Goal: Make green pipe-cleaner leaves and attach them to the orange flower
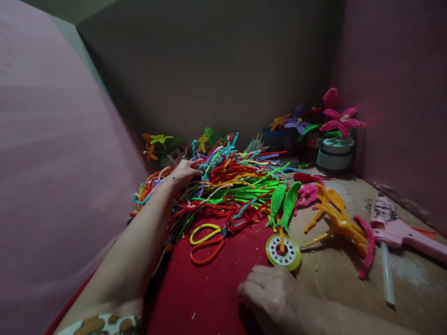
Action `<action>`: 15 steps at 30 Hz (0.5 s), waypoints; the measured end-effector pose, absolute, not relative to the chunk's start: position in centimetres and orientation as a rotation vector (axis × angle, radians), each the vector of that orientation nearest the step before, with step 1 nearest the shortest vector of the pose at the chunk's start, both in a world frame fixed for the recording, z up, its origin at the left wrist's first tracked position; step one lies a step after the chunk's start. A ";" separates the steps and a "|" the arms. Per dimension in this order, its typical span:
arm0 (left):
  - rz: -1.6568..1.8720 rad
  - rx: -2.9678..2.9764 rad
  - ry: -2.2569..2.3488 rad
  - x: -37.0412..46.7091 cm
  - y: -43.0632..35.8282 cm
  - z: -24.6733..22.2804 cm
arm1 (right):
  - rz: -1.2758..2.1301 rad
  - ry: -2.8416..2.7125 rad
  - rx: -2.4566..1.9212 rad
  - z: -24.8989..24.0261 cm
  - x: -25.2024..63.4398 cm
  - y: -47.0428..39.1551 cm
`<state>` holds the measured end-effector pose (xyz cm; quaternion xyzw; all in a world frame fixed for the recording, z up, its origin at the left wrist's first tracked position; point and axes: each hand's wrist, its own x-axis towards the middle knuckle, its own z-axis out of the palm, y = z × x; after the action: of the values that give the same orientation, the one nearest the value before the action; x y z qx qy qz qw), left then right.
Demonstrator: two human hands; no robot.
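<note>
A big heap of fuzzy pipe cleaners [244, 181] in red, green, blue and other colours lies across the back of the work surface. My left hand [185, 173] reaches into its left side, fingers bent round some of the strands and partly buried. Low in the view, my right hand [270, 291] rests over the red cloth [216, 298] with its fingers curled under; what they hold, if anything, is hidden. Just beyond it lies a roll of clear yellowish tape [296, 254]. Scissors [209, 239] with one yellow and one red handle loop lie between my hands.
To the right are green pipe-cleaner leaves [289, 202], an orange pipe-cleaner piece [338, 221] and a pink glue gun [394, 230] with a glue stick [387, 274]. Pipe-cleaner flowers [342, 122] stand at the back by a grey round container [335, 156]. Pink walls [398, 116] flank the surface.
</note>
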<state>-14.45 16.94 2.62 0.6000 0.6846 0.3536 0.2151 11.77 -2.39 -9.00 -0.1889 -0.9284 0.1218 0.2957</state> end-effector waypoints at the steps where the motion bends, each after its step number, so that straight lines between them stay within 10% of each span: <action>1: 0.950 1.687 1.882 -14.5 17.0 2.5 | 0.316 -2.464 -0.503 -9.1 11.8 -2.4; 15: 0.752 2.144 1.850 -10.8 15.3 2.0 | 0.224 -2.463 -0.494 -9.3 11.5 -2.3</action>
<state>-10.81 15.29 1.97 0.7277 0.6278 0.2552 0.1056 11.55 -2.28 -9.26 -0.1866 -0.9301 0.0844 0.3048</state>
